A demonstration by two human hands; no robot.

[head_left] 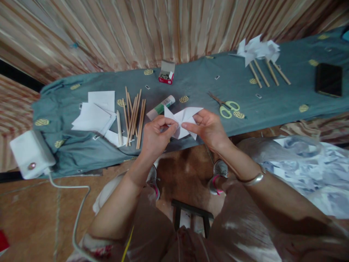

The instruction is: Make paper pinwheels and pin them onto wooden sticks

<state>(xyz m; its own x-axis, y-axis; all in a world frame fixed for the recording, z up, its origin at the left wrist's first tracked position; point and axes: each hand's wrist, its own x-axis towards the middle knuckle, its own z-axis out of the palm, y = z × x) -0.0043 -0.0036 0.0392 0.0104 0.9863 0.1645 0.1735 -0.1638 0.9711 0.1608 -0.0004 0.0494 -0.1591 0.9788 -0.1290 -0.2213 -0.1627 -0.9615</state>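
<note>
A white paper pinwheel (185,113) is held up over the front edge of the cloth-covered table, its folded points spread outward. My left hand (159,133) pinches it near the centre from the left. From the right, my right hand (208,127) grips it, with the thumb pressed close to the middle. Just behind my left hand lies a glue stick (161,107) with a green label. Several wooden sticks (133,118) lie to the left of that hand. Green-handled scissors (225,106) rest beyond my right hand.
White paper sheets (94,116) and a pale marker-like stick (119,127) lie left. An open red box (165,74) of small metal pieces stands behind. Finished pinwheels (257,51) on sticks and a dark phone-like object (328,80) lie right. A bag of paper (308,171) stands beside me.
</note>
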